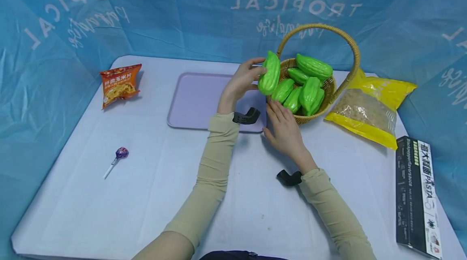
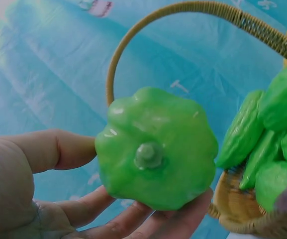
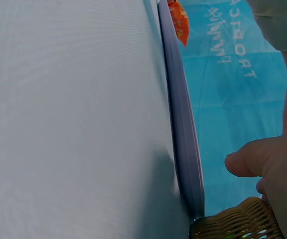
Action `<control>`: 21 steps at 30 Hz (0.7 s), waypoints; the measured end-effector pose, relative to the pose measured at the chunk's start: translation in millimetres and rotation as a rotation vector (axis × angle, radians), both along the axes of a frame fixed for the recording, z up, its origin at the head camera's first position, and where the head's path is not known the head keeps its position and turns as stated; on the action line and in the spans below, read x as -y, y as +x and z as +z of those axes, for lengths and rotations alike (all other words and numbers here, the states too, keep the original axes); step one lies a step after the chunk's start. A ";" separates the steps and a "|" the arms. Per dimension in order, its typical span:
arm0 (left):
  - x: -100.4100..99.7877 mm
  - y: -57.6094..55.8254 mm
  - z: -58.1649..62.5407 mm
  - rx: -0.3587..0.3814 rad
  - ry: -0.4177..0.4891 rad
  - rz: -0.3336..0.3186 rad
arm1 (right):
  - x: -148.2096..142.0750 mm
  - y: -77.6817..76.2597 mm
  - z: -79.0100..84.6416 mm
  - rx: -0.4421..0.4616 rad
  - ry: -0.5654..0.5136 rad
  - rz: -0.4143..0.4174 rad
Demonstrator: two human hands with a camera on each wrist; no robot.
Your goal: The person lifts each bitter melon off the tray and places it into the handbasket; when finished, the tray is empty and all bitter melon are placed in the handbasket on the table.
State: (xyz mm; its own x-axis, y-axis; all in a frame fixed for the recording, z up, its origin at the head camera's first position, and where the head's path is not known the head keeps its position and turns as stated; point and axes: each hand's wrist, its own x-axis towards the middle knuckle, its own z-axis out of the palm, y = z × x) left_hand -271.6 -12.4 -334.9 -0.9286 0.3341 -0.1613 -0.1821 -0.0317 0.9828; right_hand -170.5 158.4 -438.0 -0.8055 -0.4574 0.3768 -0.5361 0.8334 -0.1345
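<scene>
My left hand (image 1: 242,79) holds a bright green toy bitter melon (image 1: 270,74) between thumb and fingers, raised beside the left rim of a wicker basket (image 1: 304,119). Its stubby stem end (image 2: 148,155) faces the left wrist camera. Several more green bitter melons (image 1: 313,66) lie piled in the basket, under its arched handle (image 1: 355,49). My right hand (image 1: 284,132) rests at the basket's near left rim, fingers fairly straight and thumb held apart. From the right wrist, the thumb (image 3: 252,157) shows above the wicker wall (image 3: 238,219).
A lilac tray (image 1: 189,102) lies left of the basket, partly behind my left arm. Right of the basket is a yellow bag (image 1: 372,104), with a black pasta box (image 1: 416,195) nearer. An orange snack bag (image 1: 120,85) and a lollipop (image 1: 121,153) lie on the left.
</scene>
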 end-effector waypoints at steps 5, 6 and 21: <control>-13.1 0.7 8.2 0.002 -0.016 -0.060 | 0.0 -0.3 -1.0 -0.015 0.002 0.006; -15.8 0.4 10.1 0.002 -0.024 -0.071 | 0.0 -0.4 -1.2 -0.023 0.000 0.009; -57.7 -24.1 35.9 0.035 -0.178 -0.209 | 1.0 -0.5 -0.8 -0.034 -0.027 0.003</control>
State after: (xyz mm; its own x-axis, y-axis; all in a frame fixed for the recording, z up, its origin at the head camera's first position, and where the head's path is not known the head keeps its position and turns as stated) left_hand -295.7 45.3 -299.1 -0.8356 0.4811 -0.2652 -0.2003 0.1827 0.9625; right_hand -171.0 157.4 -438.8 -0.7909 -0.4488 0.4161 -0.5431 0.8281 -0.1392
